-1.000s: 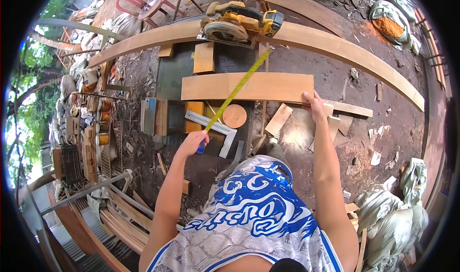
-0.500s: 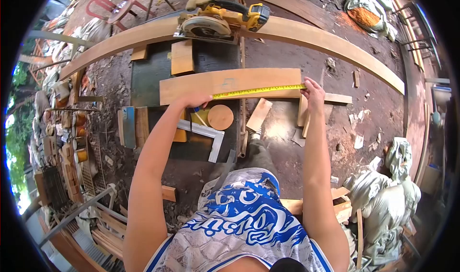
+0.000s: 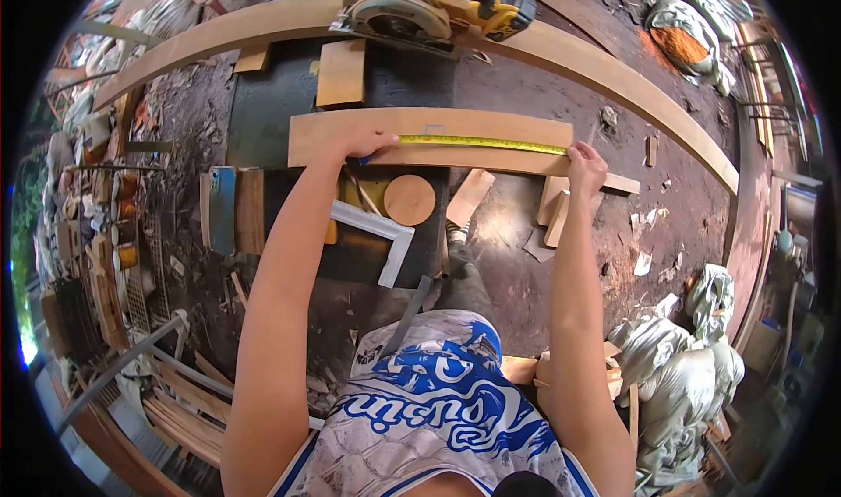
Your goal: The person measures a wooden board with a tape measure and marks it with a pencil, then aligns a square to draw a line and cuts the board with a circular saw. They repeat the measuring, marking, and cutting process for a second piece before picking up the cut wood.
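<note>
A yellow tape measure is stretched lengthwise over the face of a short wooden plank. My left hand is closed around its case, of which only a bit of blue shows, and rests on the plank. At the plank's right end, my right hand pinches the tip of the blade. Faint pencil marks lie just above the tape. Nearer to me are a metal square and a round wooden disc, both on the dark work surface.
A yellow cordless circular saw sits on a long beam behind the plank. Wooden blocks stand beneath and around it. Wood offcuts and scraps litter the ground, with pale sacks at the right.
The tape has shifted from the plank's near edge up onto its face, both hands moving with it. My view has tilted slightly, so the saw appears higher.
</note>
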Demonstrator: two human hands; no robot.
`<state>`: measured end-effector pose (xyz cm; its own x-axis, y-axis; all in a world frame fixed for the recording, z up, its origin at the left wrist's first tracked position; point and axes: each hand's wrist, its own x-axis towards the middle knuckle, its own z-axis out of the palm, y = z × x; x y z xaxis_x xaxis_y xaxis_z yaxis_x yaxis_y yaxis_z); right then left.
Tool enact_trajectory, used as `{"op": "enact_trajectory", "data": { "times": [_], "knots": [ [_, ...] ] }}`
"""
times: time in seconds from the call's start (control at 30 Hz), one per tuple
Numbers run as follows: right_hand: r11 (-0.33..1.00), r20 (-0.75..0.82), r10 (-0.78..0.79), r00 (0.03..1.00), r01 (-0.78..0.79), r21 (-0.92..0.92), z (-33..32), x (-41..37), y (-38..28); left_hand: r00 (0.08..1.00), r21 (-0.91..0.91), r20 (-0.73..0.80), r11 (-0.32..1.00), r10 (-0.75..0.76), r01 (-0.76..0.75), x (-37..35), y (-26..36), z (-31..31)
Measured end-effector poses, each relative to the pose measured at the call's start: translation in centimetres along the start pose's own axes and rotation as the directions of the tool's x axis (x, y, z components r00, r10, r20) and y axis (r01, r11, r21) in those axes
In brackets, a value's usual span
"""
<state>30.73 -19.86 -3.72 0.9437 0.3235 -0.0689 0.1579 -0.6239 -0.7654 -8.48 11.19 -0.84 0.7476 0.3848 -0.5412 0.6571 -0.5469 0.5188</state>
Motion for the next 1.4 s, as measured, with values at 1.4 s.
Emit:
{"op": "enact_trajectory", "data": {
  "times": [1.4],
  "knots": [
    [0.84, 0.494, -0.542, 0.68, 0.446, 0.308, 13.3, -29.3, -10.6, 0.952, 0.238, 0.025, 0.927, -0.305, 0.291, -0.9, 0.6, -3.6]
  ]
}}
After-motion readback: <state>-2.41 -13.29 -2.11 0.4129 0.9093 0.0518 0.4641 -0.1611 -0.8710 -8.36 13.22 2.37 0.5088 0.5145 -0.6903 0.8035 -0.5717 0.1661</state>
